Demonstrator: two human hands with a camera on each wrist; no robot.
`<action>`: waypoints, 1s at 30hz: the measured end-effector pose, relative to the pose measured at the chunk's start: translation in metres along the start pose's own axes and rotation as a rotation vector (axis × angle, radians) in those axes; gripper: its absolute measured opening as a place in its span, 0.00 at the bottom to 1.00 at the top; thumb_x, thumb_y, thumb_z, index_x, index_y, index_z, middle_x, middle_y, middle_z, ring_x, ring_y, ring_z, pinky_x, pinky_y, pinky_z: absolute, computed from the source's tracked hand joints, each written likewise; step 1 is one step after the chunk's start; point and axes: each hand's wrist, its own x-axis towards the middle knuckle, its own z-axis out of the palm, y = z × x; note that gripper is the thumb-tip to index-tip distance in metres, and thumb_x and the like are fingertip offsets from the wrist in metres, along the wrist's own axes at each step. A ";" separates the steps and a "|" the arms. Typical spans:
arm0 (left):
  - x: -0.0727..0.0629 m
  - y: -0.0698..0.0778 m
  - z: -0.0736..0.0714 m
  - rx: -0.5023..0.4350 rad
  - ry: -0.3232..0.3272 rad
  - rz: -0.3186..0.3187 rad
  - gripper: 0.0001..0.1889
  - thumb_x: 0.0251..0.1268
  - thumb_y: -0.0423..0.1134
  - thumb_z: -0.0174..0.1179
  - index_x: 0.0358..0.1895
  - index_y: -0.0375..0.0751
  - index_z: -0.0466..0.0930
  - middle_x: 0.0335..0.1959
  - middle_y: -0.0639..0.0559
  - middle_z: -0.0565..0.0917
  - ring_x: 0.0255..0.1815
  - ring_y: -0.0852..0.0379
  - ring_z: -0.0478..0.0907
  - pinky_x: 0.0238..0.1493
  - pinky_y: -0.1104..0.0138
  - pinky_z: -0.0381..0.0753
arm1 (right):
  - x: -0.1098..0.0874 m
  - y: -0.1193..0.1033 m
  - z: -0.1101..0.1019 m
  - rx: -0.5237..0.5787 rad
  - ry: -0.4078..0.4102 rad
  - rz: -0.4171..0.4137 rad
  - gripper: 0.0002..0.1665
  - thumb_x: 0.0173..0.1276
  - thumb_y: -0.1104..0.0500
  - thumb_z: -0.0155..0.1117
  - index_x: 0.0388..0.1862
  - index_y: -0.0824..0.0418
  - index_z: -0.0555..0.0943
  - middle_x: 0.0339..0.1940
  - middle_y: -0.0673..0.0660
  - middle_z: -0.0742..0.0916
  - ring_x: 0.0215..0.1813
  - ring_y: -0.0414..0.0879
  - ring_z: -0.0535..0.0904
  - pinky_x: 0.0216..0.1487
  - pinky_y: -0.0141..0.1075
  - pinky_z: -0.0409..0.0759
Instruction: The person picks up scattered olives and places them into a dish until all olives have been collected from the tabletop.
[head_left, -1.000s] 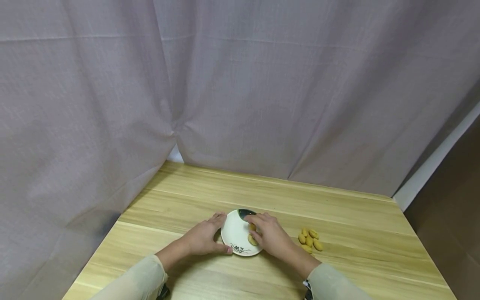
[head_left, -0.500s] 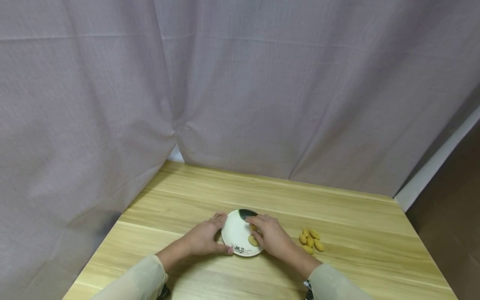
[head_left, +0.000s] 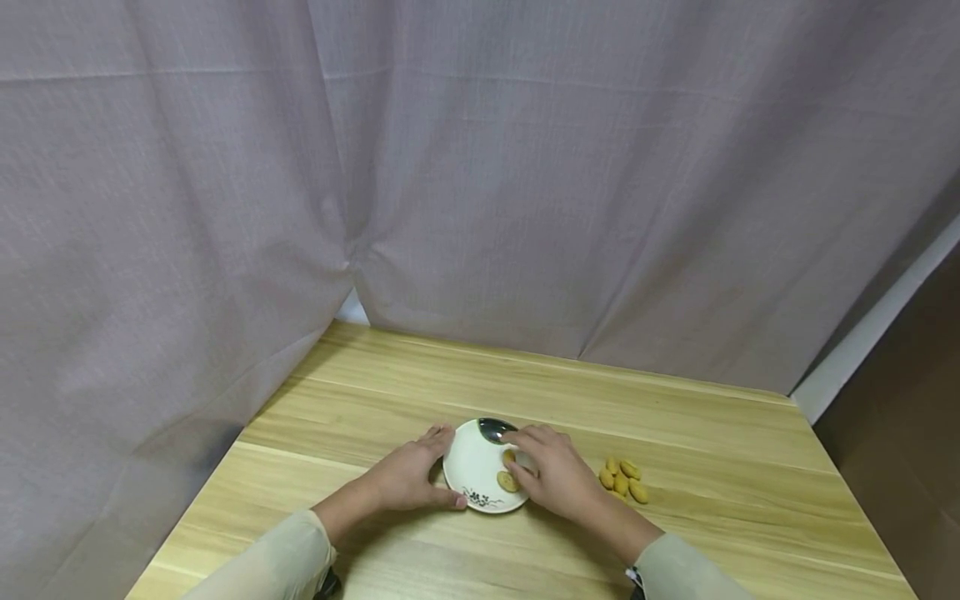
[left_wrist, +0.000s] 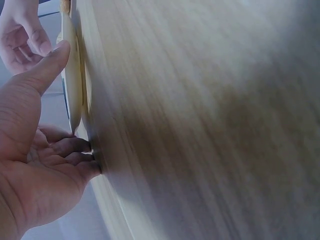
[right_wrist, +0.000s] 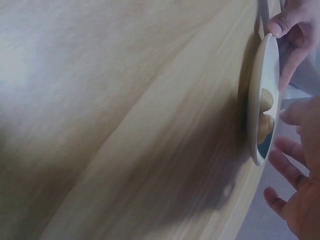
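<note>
A small round white plate (head_left: 468, 458) with a dark green patch and a floral print stands on the wooden table. My left hand (head_left: 408, 473) holds its left rim between thumb and fingers; the thumb tip is at the near edge. Over the plate's right side is my right hand (head_left: 558, 475), its fingers loosely bent and apart with nothing between them. Two yellow-brown oval nut-like pieces (head_left: 507, 481) lie on the plate just left of the right fingertips. In the right wrist view these pieces (right_wrist: 266, 100) rest side by side inside the rim.
To the right of the plate, several more yellow nut-like pieces (head_left: 621, 479) lie clustered on the table (head_left: 720, 467), partly behind the right wrist. A grey curtain (head_left: 480, 208) hangs along the back and left. A brown panel (head_left: 907, 417) stands at the far right.
My right hand has spread its fingers and drawn back slightly to the right, off the nut-like pieces, which show more fully on the plate. The left hand keeps its place at the rim.
</note>
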 end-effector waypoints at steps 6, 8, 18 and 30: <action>0.000 0.001 -0.001 -0.001 0.003 0.001 0.65 0.59 0.66 0.80 0.87 0.28 0.56 0.90 0.32 0.57 0.93 0.35 0.53 0.92 0.41 0.57 | -0.008 0.005 -0.008 -0.010 0.008 -0.016 0.24 0.69 0.58 0.80 0.64 0.54 0.88 0.56 0.51 0.93 0.61 0.52 0.88 0.62 0.58 0.88; 0.000 0.000 -0.001 0.000 0.006 0.003 0.65 0.59 0.65 0.80 0.87 0.28 0.56 0.90 0.32 0.58 0.93 0.35 0.53 0.92 0.40 0.57 | -0.011 0.007 -0.009 -0.011 0.025 -0.025 0.25 0.69 0.58 0.81 0.64 0.55 0.88 0.57 0.52 0.93 0.61 0.52 0.89 0.62 0.58 0.88; -0.001 0.000 0.000 -0.005 -0.002 0.005 0.64 0.60 0.64 0.80 0.88 0.28 0.56 0.90 0.32 0.57 0.93 0.35 0.53 0.92 0.40 0.56 | -0.026 0.016 -0.020 -0.050 0.071 -0.009 0.29 0.65 0.56 0.83 0.65 0.57 0.88 0.55 0.51 0.93 0.60 0.53 0.89 0.60 0.58 0.87; -0.003 0.001 -0.001 -0.016 0.001 0.008 0.64 0.59 0.64 0.80 0.87 0.28 0.56 0.90 0.31 0.58 0.93 0.34 0.53 0.92 0.40 0.56 | -0.051 0.025 -0.033 -0.064 0.074 0.055 0.31 0.63 0.57 0.86 0.65 0.57 0.88 0.54 0.51 0.93 0.58 0.52 0.89 0.58 0.55 0.87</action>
